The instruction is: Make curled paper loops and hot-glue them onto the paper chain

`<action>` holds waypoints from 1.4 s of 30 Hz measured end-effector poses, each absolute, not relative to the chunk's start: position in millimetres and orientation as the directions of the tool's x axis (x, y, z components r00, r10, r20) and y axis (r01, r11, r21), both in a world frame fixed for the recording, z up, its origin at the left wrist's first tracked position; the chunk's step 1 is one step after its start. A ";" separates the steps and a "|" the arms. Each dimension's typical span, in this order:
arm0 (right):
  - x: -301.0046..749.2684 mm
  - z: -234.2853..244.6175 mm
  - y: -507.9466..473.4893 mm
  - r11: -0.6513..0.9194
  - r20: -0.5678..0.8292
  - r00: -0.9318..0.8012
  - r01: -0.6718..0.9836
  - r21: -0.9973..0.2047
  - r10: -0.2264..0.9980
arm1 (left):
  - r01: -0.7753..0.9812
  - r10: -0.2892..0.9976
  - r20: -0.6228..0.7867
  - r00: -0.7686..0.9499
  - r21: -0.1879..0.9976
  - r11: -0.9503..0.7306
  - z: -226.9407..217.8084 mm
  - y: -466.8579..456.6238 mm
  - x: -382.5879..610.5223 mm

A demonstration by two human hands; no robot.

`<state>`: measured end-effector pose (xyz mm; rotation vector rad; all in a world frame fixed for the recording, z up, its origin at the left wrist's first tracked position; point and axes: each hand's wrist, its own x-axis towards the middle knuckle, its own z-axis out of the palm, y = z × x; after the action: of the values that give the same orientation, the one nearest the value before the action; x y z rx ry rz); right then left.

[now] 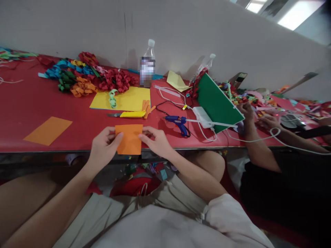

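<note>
A square piece of orange paper (129,140) is held up at the table's front edge, between my two hands. My left hand (103,146) pinches its left side, thumb in front. On the opposite side, my right hand (156,139) grips the edge with thumb and fingers. Just behind the paper lies a yellow utility knife (132,114) with its blade out to the left. Small orange paper strips (147,107) sit beside the knife. Another orange sheet (49,131) rests flat on the left of the table. To the right is a blue hot glue gun (177,121) with a long glue stick in it.
Yellow sheets (131,94) lie behind the knife, near heaped paper chains (84,74). A bottle (148,65) stands by the wall. A green board (218,101) leans beside a white power strip (203,116) and cables. At right, a co-worker's hands (269,122) are over paper scraps.
</note>
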<state>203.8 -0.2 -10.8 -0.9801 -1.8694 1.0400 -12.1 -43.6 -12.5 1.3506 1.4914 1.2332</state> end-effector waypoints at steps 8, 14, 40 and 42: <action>225.9 -13.7 2.9 0.282 0.209 -0.370 0.154 -0.947 0.905 | 0.226 0.991 0.086 0.101 0.968 -0.107 -6.4 -27.2 6.9; 237.5 -9.4 -6.0 0.347 0.244 -0.355 0.262 -0.901 0.902 | 0.276 0.984 0.086 0.156 0.953 -0.127 -4.6 -17.5 22.5; 252.5 -9.5 -4.3 0.246 0.191 -0.397 0.092 -0.965 0.898 | 0.290 0.994 0.043 0.101 0.954 -0.070 -13.0 -11.0 32.7; 249.6 -12.2 -3.0 0.240 0.190 -0.367 0.096 -0.966 0.911 | 0.309 0.995 0.039 0.092 0.949 -0.066 -12.6 -12.2 35.4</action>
<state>249.6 -3.0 -12.2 -0.9462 -1.6756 1.2237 35.4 -12.2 -12.6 1.5186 1.3466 1.0173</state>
